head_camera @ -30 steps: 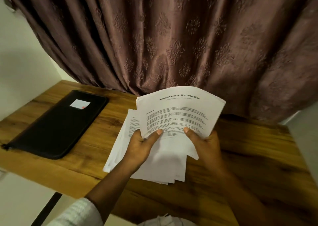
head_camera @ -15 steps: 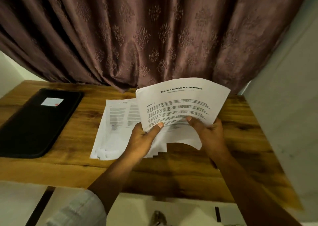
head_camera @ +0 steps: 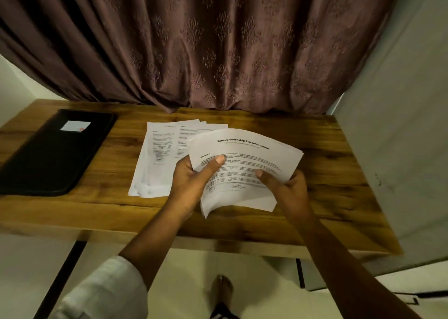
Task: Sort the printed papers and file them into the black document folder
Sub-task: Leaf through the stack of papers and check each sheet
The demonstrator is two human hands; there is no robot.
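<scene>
Two hands are holding one sheaf of white printed papers above the brown wood-grain table, near the middle of its front edge. Your left hand is gripping the sheaf's left edge, with the thumb lying across the printed face and the fingers curled behind. Your right hand is pinching the lower right part, thumb on top and fingers underneath. The top sheet is bowing upward between the two grips and is showing the heading "Sample Internship Documentation".

A second, fanned pile of white printed sheets is lying flat on the table just left of the sheaf, its far corners splaying toward the back edge. Your left hand is overlapping its right side in the view; whether it is touching that pile cannot be told.

The flat black document folder is lying closed at the table's left end, well apart from both groups of paper, and is carrying a small white label near its far end.

A mauve patterned curtain is hanging behind the back edge, and a pale grey wall is rising along the right edge. A rolled white sleeve is covering your left forearm.
</scene>
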